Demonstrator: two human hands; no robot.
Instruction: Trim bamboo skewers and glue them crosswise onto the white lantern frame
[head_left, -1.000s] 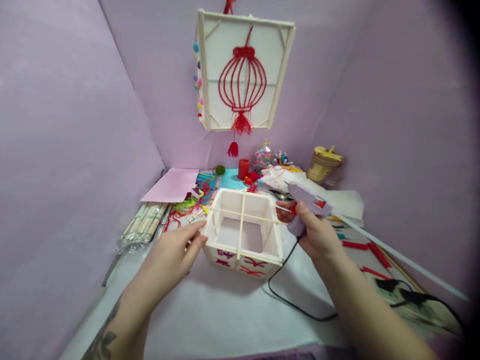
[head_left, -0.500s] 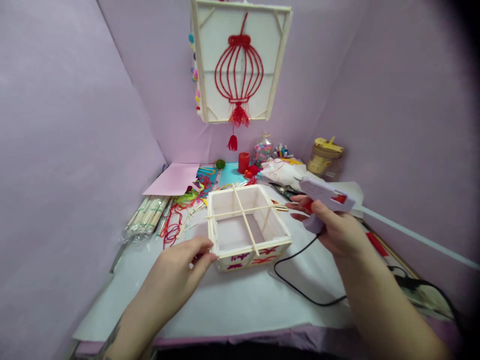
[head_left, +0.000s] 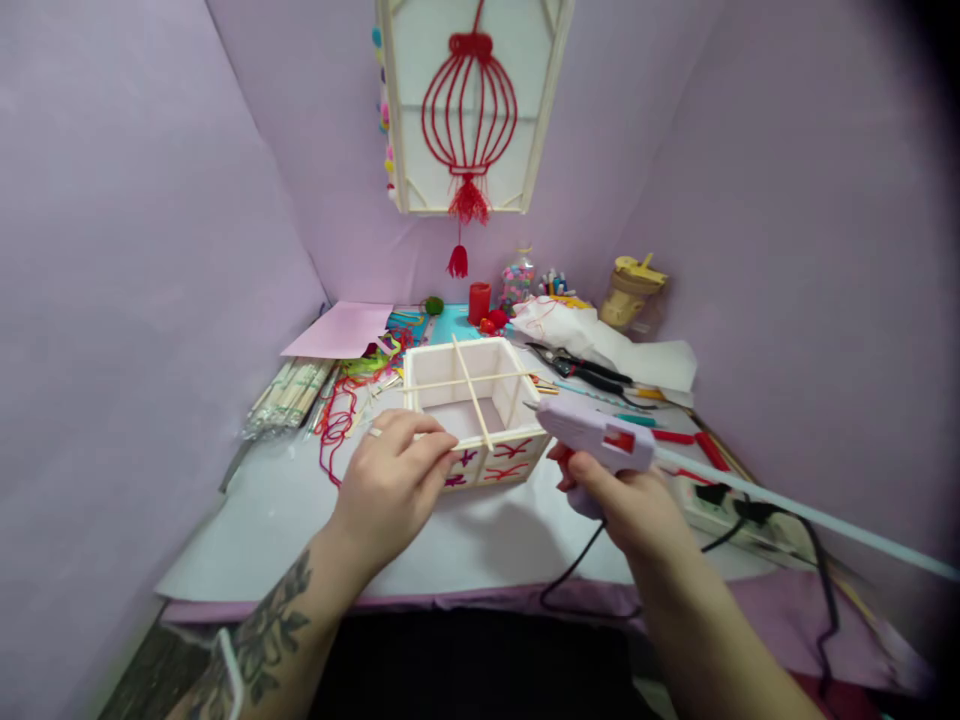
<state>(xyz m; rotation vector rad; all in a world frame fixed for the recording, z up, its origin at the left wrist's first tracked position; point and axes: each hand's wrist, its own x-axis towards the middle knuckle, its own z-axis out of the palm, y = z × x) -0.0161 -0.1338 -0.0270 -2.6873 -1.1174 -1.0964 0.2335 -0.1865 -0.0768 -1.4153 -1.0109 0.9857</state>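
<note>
A small open white box lantern frame (head_left: 480, 415) with two crossed thin sticks over its top and red figures on its side stands on the white sheet. My left hand (head_left: 394, 480) grips its near left corner, fingers curled over the rim. My right hand (head_left: 626, 500) is wrapped round a lilac glue gun (head_left: 596, 435), whose nozzle points left at the frame's near right corner. The gun's black cord (head_left: 570, 575) trails off the table's front edge.
A finished lantern (head_left: 469, 100) with a red lantern drawing hangs above the table. Bundled sticks (head_left: 289, 395), red thread, pink paper (head_left: 349, 330), black pliers (head_left: 581, 370), jars and a power strip (head_left: 724, 500) crowd the back and sides. Lilac walls close in on three sides.
The frame has been turned and drawn closer. My left hand shifted from its left side to its near corner. My right hand brought the glue gun down and left toward the frame.
</note>
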